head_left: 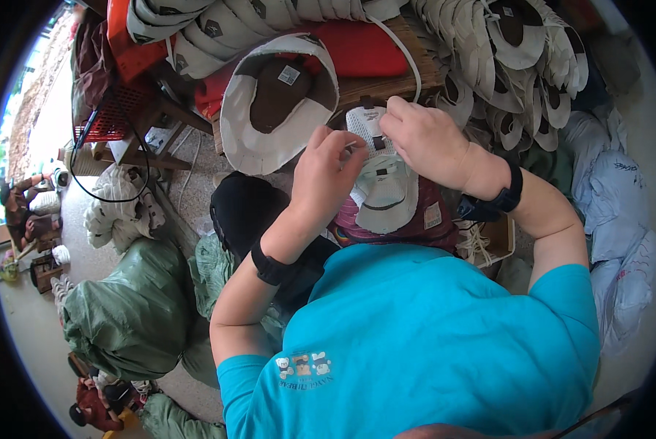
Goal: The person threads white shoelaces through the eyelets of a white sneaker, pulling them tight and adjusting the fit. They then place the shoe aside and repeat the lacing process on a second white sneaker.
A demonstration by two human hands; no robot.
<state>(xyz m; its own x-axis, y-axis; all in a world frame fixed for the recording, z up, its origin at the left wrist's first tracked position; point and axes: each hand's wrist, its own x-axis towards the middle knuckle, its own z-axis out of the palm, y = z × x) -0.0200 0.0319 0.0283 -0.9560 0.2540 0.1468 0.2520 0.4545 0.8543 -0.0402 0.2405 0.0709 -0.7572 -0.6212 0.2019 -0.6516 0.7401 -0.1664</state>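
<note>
A white mesh shoe upper point(386, 196) with dark lace loops lies over my lap, its tongue point(364, 121) pointing away from me. My left hand point(333, 167) is closed in a pinch at the left edge of the upper, a thin whitish end, apparently lace, showing at its fingertips. Across the lace loops, my right hand point(427, 139) is pinched shut. A white shoelace point(407, 51) arcs down from the bench into that hand; its fingers partly hide the grip. Maroon cloth point(434, 223) lies beneath the upper.
Ahead is a wooden bench point(412, 73) with red cloth point(361, 50), a large white upper point(238, 121) and stacked uppers point(211, 29). More uppers point(518, 69) hang in bunches at right. A box of laces point(498, 238) stands beside me. Green sacks point(130, 307) and other people sit left.
</note>
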